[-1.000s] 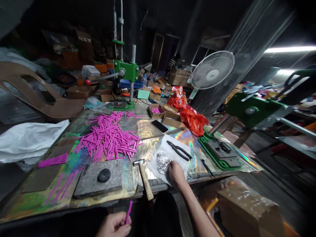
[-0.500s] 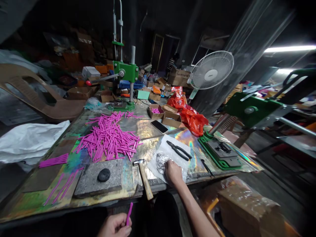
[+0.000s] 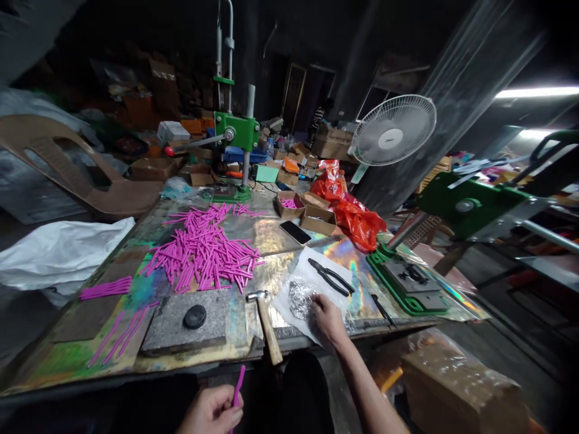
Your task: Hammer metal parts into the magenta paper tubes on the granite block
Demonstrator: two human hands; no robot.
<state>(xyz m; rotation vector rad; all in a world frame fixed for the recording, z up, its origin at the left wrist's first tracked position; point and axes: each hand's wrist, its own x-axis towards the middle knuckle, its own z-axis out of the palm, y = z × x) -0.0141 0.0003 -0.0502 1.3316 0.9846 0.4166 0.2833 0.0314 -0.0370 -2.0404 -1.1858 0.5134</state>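
Observation:
Below the table's front edge, my left hand [image 3: 216, 408] pinches one thin magenta tube [image 3: 239, 387], which stands up from the fingertips. My right hand [image 3: 328, 318] rests at the edge of a heap of small shiny metal pieces [image 3: 299, 299] on a white sheet [image 3: 280, 296]. Its fingers are drawn together, and whatever is between them is hidden. Black-handled pliers [image 3: 332, 277] lie on the same sheet, just beyond that hand. A hammer [image 3: 268, 328] with a wooden handle lies left of the sheet, its handle end over the table edge.
A large pile of magenta tubes [image 3: 203, 253] covers the table's left middle. A stone block [image 3: 156, 328] bears a round black piece [image 3: 194, 316]. Green presses stand at the back [image 3: 237, 131] and right [image 3: 398, 289]. A phone [image 3: 295, 232] lies near small cardboard boxes [image 3: 319, 222].
The whole view has shifted slightly to the right. My right hand stays at the metal pieces, with its fingers slightly repositioned. My left hand still holds the magenta tube.

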